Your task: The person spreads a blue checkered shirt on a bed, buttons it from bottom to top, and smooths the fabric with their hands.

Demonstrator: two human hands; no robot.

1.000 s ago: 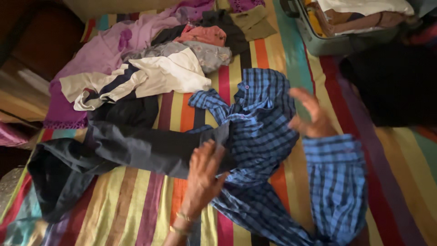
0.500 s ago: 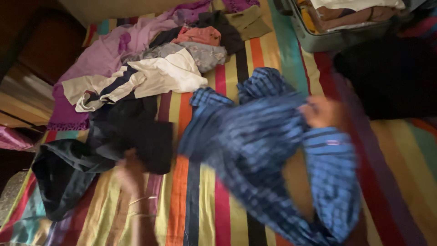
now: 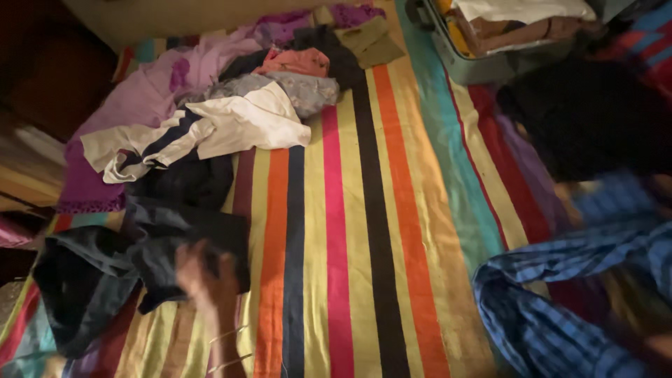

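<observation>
My left hand (image 3: 205, 278), with thin bangles on the wrist, lies with fingers spread on the edge of a dark crumpled garment (image 3: 91, 280) at the lower left of the striped bedspread (image 3: 364, 210). A blue checked shirt (image 3: 553, 315) is bunched at the lower right, and its sleeve runs up to the right edge. There my right hand (image 3: 660, 187) shows only as a blur at the sleeve and seems to grip the cloth.
A heap of clothes lies at the upper left: a white shirt with dark stripes (image 3: 238, 122), purple cloth (image 3: 154, 91), grey and orange pieces. An open suitcase (image 3: 476, 66) with folded items stands at the top right, with a black garment (image 3: 588, 119) below it.
The blue checked shirt has swept from the middle of the bed to the lower right with my right hand. My left hand has gone to the dark garment at the left.
</observation>
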